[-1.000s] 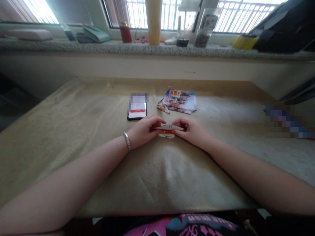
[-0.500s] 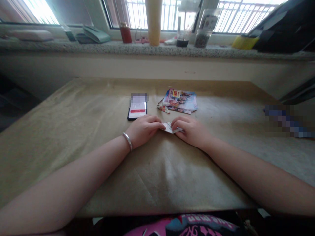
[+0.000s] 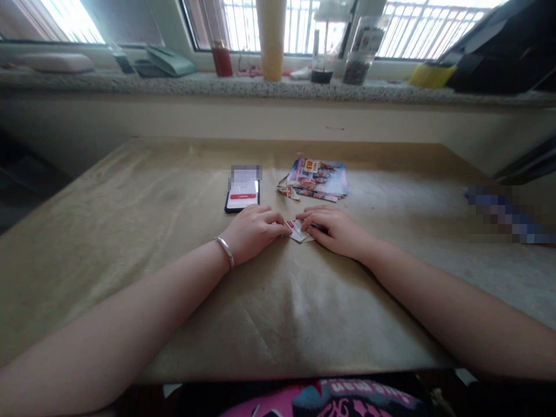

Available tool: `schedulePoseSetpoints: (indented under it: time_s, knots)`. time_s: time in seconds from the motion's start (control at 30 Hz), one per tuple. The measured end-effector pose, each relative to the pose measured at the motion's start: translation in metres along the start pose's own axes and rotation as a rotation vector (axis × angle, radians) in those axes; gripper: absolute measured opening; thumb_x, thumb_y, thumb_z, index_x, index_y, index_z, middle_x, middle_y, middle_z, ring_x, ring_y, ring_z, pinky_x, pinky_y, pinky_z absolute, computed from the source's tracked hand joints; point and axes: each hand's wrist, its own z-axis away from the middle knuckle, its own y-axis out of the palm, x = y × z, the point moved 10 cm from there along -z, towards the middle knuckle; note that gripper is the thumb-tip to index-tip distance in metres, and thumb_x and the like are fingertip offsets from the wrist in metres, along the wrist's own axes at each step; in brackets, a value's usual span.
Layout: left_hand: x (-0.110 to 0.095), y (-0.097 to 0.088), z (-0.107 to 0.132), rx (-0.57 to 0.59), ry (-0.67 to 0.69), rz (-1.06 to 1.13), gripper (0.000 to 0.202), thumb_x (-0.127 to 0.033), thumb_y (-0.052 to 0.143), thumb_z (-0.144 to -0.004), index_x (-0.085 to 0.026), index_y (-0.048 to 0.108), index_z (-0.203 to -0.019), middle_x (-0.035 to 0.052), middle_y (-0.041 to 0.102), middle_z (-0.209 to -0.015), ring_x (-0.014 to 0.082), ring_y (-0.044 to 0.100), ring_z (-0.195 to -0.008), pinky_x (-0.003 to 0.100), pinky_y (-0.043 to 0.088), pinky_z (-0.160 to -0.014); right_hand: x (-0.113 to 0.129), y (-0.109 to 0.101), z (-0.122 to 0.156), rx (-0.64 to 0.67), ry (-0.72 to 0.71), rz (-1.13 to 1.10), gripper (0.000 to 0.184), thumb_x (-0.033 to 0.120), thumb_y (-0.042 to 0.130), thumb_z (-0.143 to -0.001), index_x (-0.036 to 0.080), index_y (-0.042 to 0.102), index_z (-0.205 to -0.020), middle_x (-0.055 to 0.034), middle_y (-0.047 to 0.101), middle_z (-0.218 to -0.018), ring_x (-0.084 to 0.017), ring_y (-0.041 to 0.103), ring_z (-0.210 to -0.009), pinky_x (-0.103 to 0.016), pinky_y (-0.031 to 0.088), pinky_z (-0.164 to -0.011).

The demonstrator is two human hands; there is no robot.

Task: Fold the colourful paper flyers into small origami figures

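A small folded piece of printed paper [image 3: 297,231], white with a red patch, lies on the cloth-covered table between my hands. My left hand [image 3: 256,230], with a silver bangle at the wrist, has its fingertips closed on the paper's left corner. From the other side my right hand [image 3: 330,229] presses the paper's right part with bent fingers, hiding that part. Just beyond lies a small folded paper triangle [image 3: 289,193], beside a stack of colourful printed leaflets [image 3: 321,178]. A phone [image 3: 242,200] with a lit screen rests past my left hand.
The beige tablecloth [image 3: 208,324] has soft creases. Behind the table runs a stone windowsill [image 3: 243,88] with a tall yellow cylinder [image 3: 272,40], a red jar [image 3: 222,61], clear containers and a dark bag [image 3: 499,52]. A blurred-out object [image 3: 508,214] lies at the table's right edge.
The paper now lies flatter and shows a red patch on its upper face. My right fingers have shifted slightly and stretched further over it. Both arms have stayed nearly in place.
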Motion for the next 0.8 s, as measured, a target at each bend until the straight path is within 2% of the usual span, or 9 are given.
schedulePoseSetpoints:
  time_s: [0.1,0.23,0.4,0.47,0.6,0.7,0.8]
  knots:
    - [0.001,0.001,0.0,0.006,-0.012,-0.028,0.022,-0.021,0.05,-0.093,-0.027,0.07,-0.098,0.0028,0.067,-0.092,0.0135,0.058,-0.077,0.027,0.042,-0.07,0.0,0.002,-0.001,0.012,-0.009,0.022,0.019,0.012,0.052,-0.083,0.022,0.065,-0.092,-0.0052,0.068,-0.112,-0.019,0.059,-0.107,-0.039,0.043,-0.097]
    - [-0.005,-0.002,0.0,0.001,0.033,0.03,0.025,-0.02,0.046,-0.093,-0.026,0.069,-0.103,0.0035,0.067,-0.097,0.0128,0.059,-0.083,0.026,0.046,-0.075,-0.002,0.002,-0.001,-0.006,0.008,0.069,0.018,0.016,0.057,-0.081,0.023,0.065,-0.095,-0.0044,0.067,-0.109,-0.02,0.059,-0.104,-0.039,0.043,-0.096]
    - [-0.027,-0.002,0.0,0.061,0.194,0.044,0.028,-0.024,0.045,-0.093,-0.028,0.065,-0.112,0.0045,0.066,-0.106,0.0164,0.059,-0.095,0.03,0.048,-0.083,-0.019,-0.005,0.002,-0.09,0.2,0.111,0.023,0.027,0.066,-0.077,0.021,0.067,-0.099,-0.0072,0.067,-0.096,-0.024,0.058,-0.095,-0.04,0.045,-0.087]
    - [-0.028,-0.001,-0.001,0.075,0.186,0.018,0.029,-0.026,0.043,-0.094,-0.027,0.063,-0.116,0.0045,0.066,-0.107,0.0178,0.058,-0.097,0.032,0.047,-0.084,-0.025,-0.007,0.004,-0.096,0.27,0.116,0.025,0.03,0.067,-0.076,0.02,0.068,-0.1,-0.0071,0.066,-0.09,-0.024,0.057,-0.091,-0.039,0.046,-0.082]
    - [-0.022,0.001,-0.002,0.083,0.141,-0.013,0.029,-0.028,0.043,-0.095,-0.026,0.064,-0.114,0.0049,0.066,-0.107,0.0187,0.058,-0.095,0.033,0.045,-0.082,-0.033,-0.006,0.005,-0.081,0.364,0.053,0.02,0.025,0.061,-0.08,0.019,0.071,-0.097,-0.0051,0.067,-0.081,-0.018,0.057,-0.074,-0.032,0.045,-0.069]
    - [-0.016,0.0,-0.003,0.066,0.096,-0.018,0.028,-0.027,0.044,-0.094,-0.027,0.066,-0.11,0.0039,0.067,-0.106,0.0186,0.058,-0.094,0.033,0.045,-0.081,-0.043,-0.003,0.007,-0.082,0.449,-0.047,0.02,0.027,0.061,-0.079,0.02,0.073,-0.093,-0.0009,0.064,-0.068,-0.013,0.053,-0.059,-0.027,0.041,-0.057]
    - [-0.01,0.0,-0.003,0.049,0.044,-0.005,0.027,-0.024,0.045,-0.092,-0.025,0.068,-0.106,0.0038,0.067,-0.105,0.0189,0.059,-0.095,0.034,0.046,-0.082,-0.048,-0.001,0.009,-0.088,0.476,-0.108,0.019,0.029,0.062,-0.077,0.02,0.072,-0.09,0.0016,0.06,-0.061,-0.011,0.049,-0.054,-0.025,0.037,-0.051]
